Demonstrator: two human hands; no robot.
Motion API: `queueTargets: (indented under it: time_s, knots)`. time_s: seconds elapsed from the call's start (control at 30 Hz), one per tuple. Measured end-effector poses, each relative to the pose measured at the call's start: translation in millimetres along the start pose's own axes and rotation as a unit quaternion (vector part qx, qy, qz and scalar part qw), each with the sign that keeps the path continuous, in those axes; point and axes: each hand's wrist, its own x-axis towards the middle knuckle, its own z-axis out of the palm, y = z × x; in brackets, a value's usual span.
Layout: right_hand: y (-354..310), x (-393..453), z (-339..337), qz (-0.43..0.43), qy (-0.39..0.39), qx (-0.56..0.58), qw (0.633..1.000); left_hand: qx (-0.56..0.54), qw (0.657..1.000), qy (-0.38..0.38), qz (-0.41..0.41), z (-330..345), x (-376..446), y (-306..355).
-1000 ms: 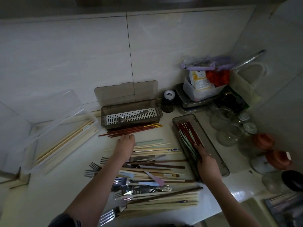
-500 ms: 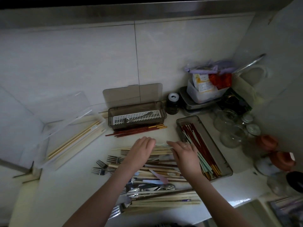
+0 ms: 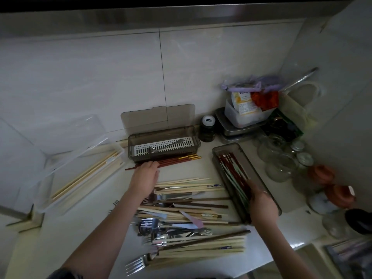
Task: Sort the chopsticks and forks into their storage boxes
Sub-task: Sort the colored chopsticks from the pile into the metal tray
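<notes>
Pale tiled walls close in a dim kitchen corner, and the cream worktop (image 3: 60, 244) below them is crowded. At its centre lies a loose heap of bamboo chopsticks (image 3: 191, 186) tangled with steel forks (image 3: 149, 226); more forks stick out at six o'clock. At nine o'clock stands a clear plastic box (image 3: 80, 174) holding pale chopsticks. At twelve o'clock sits a smoky grey lidded box with a white slotted insert (image 3: 163, 147), a metal spoon lying on it. At three o'clock is a grey open tray (image 3: 243, 182) holding red and green chopsticks.

The left hand (image 3: 146, 178) reaches toward twelve o'clock, fingers spread flat, its tips touching the near ends of the dark red gold-tipped chopsticks (image 3: 171, 161) lying just in front of the grey box. The right hand (image 3: 261, 204) is curled at the near end of the tray, over the chopstick ends; whether it pinches any I cannot tell.

Chopsticks are light, stiff and smooth, so they roll and slip apart; gathering them as a bundle near the middle should keep them together. Forks are heavier and snag on each other, so lifting by the handles seems safest.
</notes>
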Motion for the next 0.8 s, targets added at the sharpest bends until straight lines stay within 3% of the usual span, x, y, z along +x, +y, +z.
queueTargets:
  time_s: [0.1, 0.33, 0.53, 0.8]
  knots:
    - [2, 1, 5, -0.018, -0.039, 0.002, 0.999, 0.016, 0.999, -0.043, -0.013, 2, 8, 3]
    - [2, -2, 4, -0.069, -0.011, -0.055, 0.996, 0.077, 0.983, -0.162, -0.040, 7, 25, 4]
    - [5, -1, 10, -0.037, -0.006, -0.011, 0.999, 0.026, 0.987, -0.141, -0.067, 11, 28, 2]
    - [7, -2, 14, -0.027, 0.003, 0.026, 0.999, 0.012, 0.979, -0.191, -0.074, 9, 21, 4]
